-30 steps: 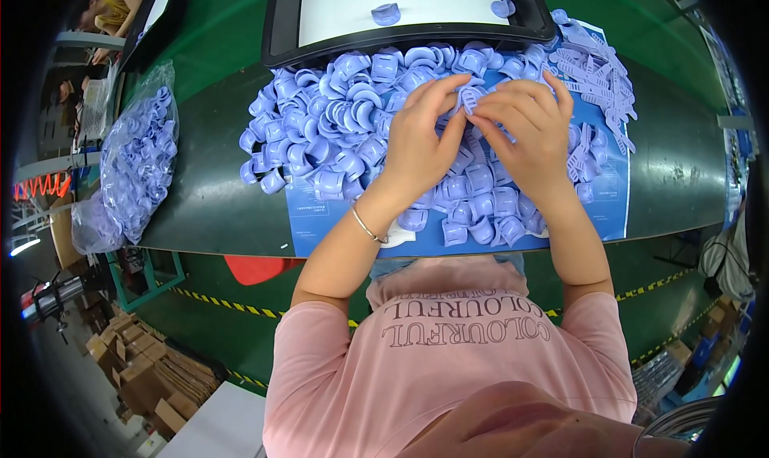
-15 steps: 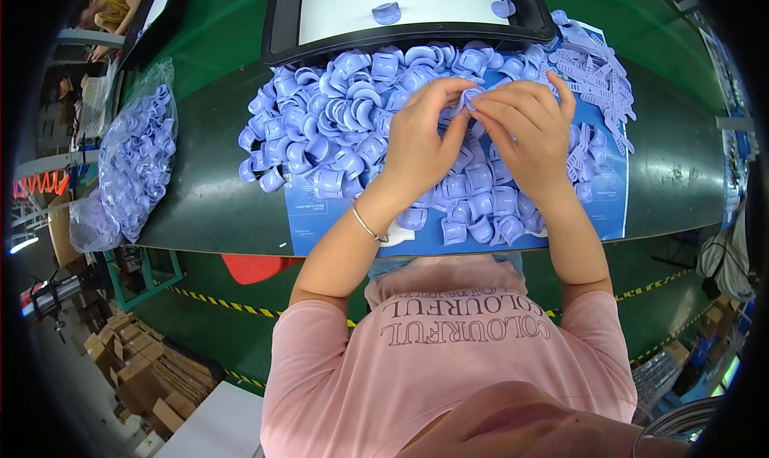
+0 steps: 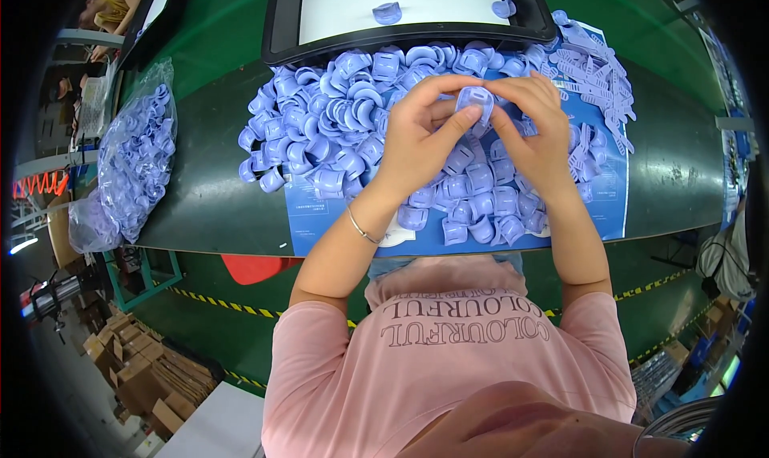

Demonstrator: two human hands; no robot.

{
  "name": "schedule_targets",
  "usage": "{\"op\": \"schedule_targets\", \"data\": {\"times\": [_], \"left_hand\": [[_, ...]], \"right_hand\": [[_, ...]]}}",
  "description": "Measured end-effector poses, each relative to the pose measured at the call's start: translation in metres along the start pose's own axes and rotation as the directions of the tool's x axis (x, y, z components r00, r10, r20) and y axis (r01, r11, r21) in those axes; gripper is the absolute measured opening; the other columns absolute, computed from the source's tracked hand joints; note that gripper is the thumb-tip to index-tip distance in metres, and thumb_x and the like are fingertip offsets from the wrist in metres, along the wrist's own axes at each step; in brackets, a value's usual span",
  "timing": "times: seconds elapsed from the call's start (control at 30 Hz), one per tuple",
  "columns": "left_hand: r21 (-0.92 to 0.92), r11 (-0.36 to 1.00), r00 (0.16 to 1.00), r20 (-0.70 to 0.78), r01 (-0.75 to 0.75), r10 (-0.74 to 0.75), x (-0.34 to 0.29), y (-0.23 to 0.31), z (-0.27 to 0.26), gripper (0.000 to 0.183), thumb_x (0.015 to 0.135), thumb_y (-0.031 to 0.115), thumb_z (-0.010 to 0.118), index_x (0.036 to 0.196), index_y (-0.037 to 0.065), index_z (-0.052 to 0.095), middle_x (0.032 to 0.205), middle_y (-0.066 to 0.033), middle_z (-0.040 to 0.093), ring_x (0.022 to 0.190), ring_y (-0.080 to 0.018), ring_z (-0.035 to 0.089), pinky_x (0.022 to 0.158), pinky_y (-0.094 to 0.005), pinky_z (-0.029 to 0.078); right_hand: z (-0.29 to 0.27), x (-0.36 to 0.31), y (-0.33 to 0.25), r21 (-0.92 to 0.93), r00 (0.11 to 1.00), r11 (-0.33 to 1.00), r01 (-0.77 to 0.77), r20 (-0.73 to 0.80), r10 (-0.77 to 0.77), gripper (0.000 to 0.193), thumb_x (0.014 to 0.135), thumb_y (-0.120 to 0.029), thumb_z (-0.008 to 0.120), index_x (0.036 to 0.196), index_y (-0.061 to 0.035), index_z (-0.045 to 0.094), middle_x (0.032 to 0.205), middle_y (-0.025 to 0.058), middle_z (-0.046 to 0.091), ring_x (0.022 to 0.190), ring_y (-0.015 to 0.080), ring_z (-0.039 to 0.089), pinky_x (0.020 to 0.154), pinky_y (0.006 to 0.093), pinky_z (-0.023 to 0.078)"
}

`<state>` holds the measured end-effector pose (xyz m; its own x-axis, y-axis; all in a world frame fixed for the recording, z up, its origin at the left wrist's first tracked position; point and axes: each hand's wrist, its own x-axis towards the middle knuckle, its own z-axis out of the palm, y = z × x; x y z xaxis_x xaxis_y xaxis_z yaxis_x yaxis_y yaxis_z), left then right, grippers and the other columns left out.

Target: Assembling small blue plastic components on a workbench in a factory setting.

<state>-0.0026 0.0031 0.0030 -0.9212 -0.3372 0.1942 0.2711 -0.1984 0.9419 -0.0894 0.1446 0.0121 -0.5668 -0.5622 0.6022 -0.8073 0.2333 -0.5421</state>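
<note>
A curved lavender plastic piece with a rounded frame on its face (image 3: 474,98) is held up between my two hands, above the heap. My left hand (image 3: 420,130) pinches it with the thumb on its near face and the fingers behind. On its other side, my right hand (image 3: 533,122) grips the edge with thumb and forefinger. Under and around the hands lies a heap of similar curved lavender pieces (image 3: 324,126). To the right is a pile of flat, slotted lavender strips (image 3: 589,70). My fingers partly cover the held piece.
Beyond the heap stands a black-rimmed tray (image 3: 408,35) with a white base and two lavender pieces on it. A clear bag of lavender parts (image 3: 138,154) lies at the left on the green table (image 3: 216,178). A blue printed sheet (image 3: 613,210) lies under the heap.
The held piece has turned so its framed face shows more. My left thumb has moved onto that face, and my right fingers have shifted and curled at its edge.
</note>
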Motion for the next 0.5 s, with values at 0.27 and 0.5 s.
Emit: {"op": "schedule_targets", "data": {"times": [0.27, 0.5], "left_hand": [[0.171, 0.974, 0.979, 0.163, -0.148, 0.12, 0.003, -0.005, -0.006, 0.028, 0.083, 0.004, 0.065, 0.111, 0.002, 0.059, 0.107, -0.0055, 0.062, 0.092, -0.0137, 0.06, 0.084, -0.0273, 0.048], [0.252, 0.966, 0.976, 0.217, -0.065, 0.009, -0.005, 0.003, -0.004, 0.019, 0.086, 0.002, 0.06, 0.105, 0.004, 0.061, 0.113, -0.0086, 0.059, 0.104, -0.0167, 0.057, 0.097, -0.0362, 0.038]], "right_hand": [[0.004, -0.001, 0.001, 0.022, 0.998, 0.999, 0.023, -0.057, -0.022, 0.008, 0.076, -0.005, 0.067, 0.084, -0.0054, 0.066, 0.083, 0.0056, 0.066, 0.079, 0.0192, 0.063, 0.088, 0.0377, 0.043], [0.002, -0.001, 0.012, 0.342, 0.968, 0.907, -0.247, 0.042, 0.248, 0.01, 0.081, 0.004, 0.057, 0.091, 0.003, 0.059, 0.092, 0.0071, 0.061, 0.084, 0.0144, 0.057, 0.079, 0.0249, 0.043]]}}
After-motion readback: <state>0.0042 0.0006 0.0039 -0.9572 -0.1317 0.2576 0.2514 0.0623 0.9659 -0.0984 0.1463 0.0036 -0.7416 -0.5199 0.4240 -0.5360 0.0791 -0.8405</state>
